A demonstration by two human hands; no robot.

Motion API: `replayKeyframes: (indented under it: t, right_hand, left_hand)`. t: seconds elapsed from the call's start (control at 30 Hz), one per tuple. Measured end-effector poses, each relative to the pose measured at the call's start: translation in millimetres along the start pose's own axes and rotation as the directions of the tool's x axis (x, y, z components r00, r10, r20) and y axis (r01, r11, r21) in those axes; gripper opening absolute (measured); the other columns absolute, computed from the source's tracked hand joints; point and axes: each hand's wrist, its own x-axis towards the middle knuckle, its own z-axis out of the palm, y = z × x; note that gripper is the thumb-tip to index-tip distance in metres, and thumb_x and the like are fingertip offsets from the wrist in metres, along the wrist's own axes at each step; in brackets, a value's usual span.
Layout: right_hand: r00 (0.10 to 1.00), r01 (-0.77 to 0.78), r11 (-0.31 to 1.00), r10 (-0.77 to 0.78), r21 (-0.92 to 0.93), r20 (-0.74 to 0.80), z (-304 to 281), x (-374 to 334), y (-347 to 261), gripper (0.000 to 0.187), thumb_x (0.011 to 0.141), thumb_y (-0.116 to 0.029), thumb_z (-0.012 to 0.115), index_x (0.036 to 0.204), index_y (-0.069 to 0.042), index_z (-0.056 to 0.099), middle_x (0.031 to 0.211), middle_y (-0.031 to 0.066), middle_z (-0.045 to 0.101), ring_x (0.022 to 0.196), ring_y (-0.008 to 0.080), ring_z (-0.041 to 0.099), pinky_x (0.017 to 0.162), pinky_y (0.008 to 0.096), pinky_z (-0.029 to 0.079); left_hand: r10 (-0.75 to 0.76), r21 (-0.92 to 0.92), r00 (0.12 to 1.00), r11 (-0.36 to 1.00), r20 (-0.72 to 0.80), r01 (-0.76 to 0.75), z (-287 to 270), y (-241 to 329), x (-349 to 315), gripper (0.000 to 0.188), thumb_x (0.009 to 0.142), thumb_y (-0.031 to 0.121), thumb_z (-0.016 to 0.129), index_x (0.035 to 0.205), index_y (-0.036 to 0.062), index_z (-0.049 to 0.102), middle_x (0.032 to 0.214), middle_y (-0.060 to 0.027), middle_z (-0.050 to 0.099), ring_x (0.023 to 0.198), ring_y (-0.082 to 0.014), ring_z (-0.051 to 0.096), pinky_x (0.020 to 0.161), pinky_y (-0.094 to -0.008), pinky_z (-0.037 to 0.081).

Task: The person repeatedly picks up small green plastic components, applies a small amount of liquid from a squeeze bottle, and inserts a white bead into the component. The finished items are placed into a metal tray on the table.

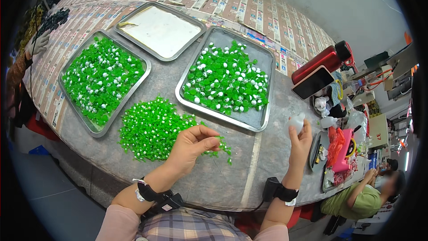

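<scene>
My left hand (192, 146) is above the right edge of a loose pile of small green pieces with white dots (151, 127), thumb and fingers pinched together. Whatever lies between those fingertips is too small to make out. In my right hand (299, 142) is a small translucent white bottle (296, 121), gripped between thumb and fingers above the grey table covering. Beyond my hands, a metal tray (263, 127) carries green pieces with white, dark-dotted balls. Another metal tray (99, 131), on the left, has similar pieces spread over it.
A tray with a white sheet (162, 31) sits at the back. On the right are a red flask (318, 64), a leaning phone (313, 82), a pink container (343, 151) and plastic bags. A co-worker's gloved hand (40, 44) shows far left; a person in green (356, 201) sits right.
</scene>
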Motion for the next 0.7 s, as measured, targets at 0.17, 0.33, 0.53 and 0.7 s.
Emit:
replayKeyframes:
  t: [0.17,0.33,0.53,0.7]
  right_hand:
    - [0.993,0.083,0.950,-0.104,-0.300,-0.054,-20.6,-0.7,37.5,0.036,0.071,-0.004,0.058,0.103,0.001,0.042,0.097,0.0107,0.053,0.085,0.0162,0.052,0.071,0.0252,0.041]
    - [0.783,0.365,0.633,-0.606,-0.683,-0.142,10.4,-2.3,-37.1,0.028,0.069,-0.004,0.060,0.095,-0.001,0.050,0.088,0.0083,0.055,0.077,0.0208,0.053,0.065,0.0289,0.041]
    - [0.787,0.567,0.708,-0.315,-0.420,0.531,84.0,24.2,-30.4,0.020,0.065,-0.002,0.058,0.084,-0.003,0.053,0.082,0.0116,0.055,0.077,0.0244,0.053,0.065,0.0293,0.042]
    - [0.755,0.635,0.577,-0.327,-0.513,0.568,105.3,31.0,-9.0,0.020,0.066,0.002,0.056,0.084,-0.003,0.050,0.080,0.0110,0.054,0.078,0.0225,0.053,0.064,0.0275,0.042]
  left_hand:
    - [-0.017,-0.017,1.000,1.000,0.005,0.017,0.9,1.8,-1.2,0.009,0.074,0.004,0.057,0.083,0.0019,0.054,0.073,-0.0058,0.058,0.065,-0.0128,0.057,0.061,-0.0241,0.048]
    - [-0.038,-0.014,0.999,0.999,0.016,0.038,-1.2,-0.1,-1.3,0.009,0.075,0.005,0.057,0.084,0.0014,0.055,0.073,-0.0054,0.058,0.066,-0.0118,0.056,0.062,-0.0240,0.048]
    - [-0.006,-0.016,1.000,1.000,0.000,0.006,-1.3,1.7,0.2,0.010,0.075,0.005,0.057,0.084,0.0016,0.055,0.072,-0.0051,0.058,0.064,-0.0116,0.056,0.060,-0.0247,0.049]
    - [-0.006,-0.016,1.000,1.000,0.029,0.007,-4.3,1.4,1.9,0.011,0.076,0.005,0.056,0.085,0.0003,0.055,0.075,-0.0054,0.058,0.066,-0.0106,0.056,0.064,-0.0233,0.047]
